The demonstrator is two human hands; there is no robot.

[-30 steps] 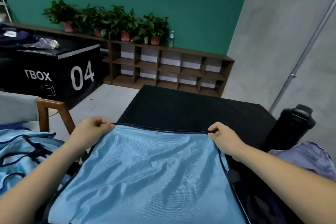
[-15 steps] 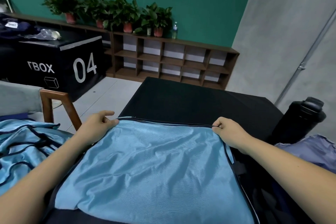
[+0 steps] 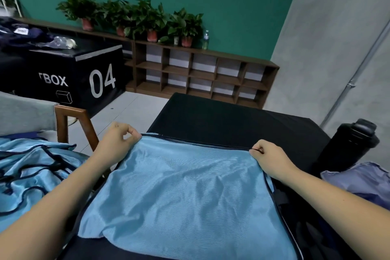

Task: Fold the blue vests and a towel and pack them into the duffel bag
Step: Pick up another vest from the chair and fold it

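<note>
While in both hands [image 3: 118, 141] [image 3: 272, 158], vest [image 3: 185, 192] (blue)

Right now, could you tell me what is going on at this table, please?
A person is laying a blue vest flat on the black table. The left hand pinches its far left corner and the right hand pinches its far right corner, by the dark trim. More blue vests lie heaped to the left, not yet folded. A black bottle stands at the right, beside a purple cloth.
</note>
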